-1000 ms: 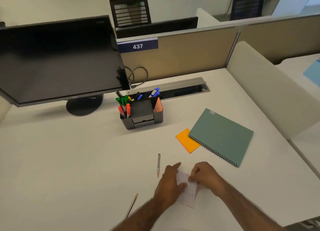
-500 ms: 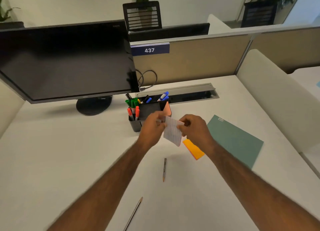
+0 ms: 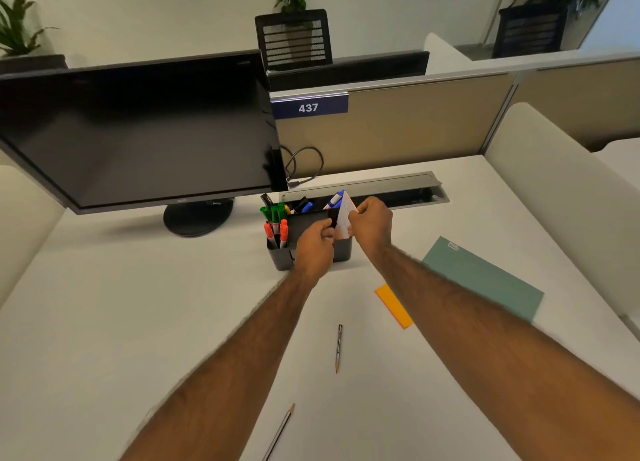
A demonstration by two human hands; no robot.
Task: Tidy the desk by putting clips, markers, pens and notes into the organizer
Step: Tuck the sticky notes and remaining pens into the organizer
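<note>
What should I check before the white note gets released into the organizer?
1. Grip: right hand and left hand both pinch the white note: ok.
2. Note tilted over the organizer's right end: ok.
3. Note's lower edge inside a compartment: cannot tell, hands hide it.
4. Organizer upright on the desk: ok.
5. Rest tidied: not ok; orange notes, pen and pencil lie loose on the desk.

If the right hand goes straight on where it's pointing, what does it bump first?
Probably the organizer, though depth is unclear: the right hand, pinching the white note, points at its right end.
</note>
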